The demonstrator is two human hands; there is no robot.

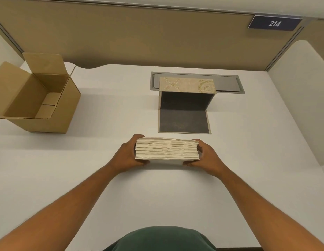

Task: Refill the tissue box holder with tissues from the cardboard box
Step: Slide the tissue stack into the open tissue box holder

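A thick stack of white tissues [166,149] is held between my two hands just above the middle of the white desk. My left hand [127,153] grips its left end and my right hand [205,154] grips its right end. Beyond the stack lies the tissue box holder [187,85], beige with a gold pattern, standing open with its dark inside facing me and its flap [183,121] folded flat on the desk. The brown cardboard box [33,98] stands at the far left with its flaps open, and its inside looks empty.
A grey cable tray cover [228,84] is set into the desk [112,109] behind the holder. A tan partition wall [139,37] closes the back, with a blue sign reading 214 [274,23] at the upper right. A white side panel [302,98] borders the right.
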